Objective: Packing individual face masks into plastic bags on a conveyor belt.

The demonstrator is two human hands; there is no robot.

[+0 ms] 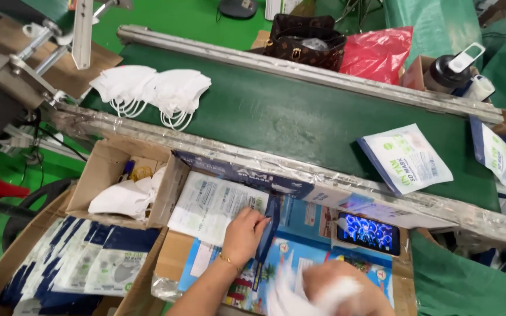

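Note:
My left hand [243, 233] rests on a white and blue flat pouch [215, 205] and pinches its dark blue edge, holding it down on a printed blue carton lid [300, 222]. My right hand [338, 292], blurred by motion, grips a folded white face mask [288, 292] low in the view. A pile of white face masks [153, 90] lies on the green conveyor belt [276, 114] at the upper left. Two filled mask pouches sit on the belt at the right: one [408, 158] in full view, the other [505, 158] at the frame's edge.
A cardboard box [103, 169] with white masks stands left of the pouch. Stacked empty pouches [89, 257] fill a box at the bottom left. A phone [369, 233] with a lit screen lies on the carton. A brown handbag [306, 41], red bag [376, 52] and dark bottle [449, 70] sit beyond the belt.

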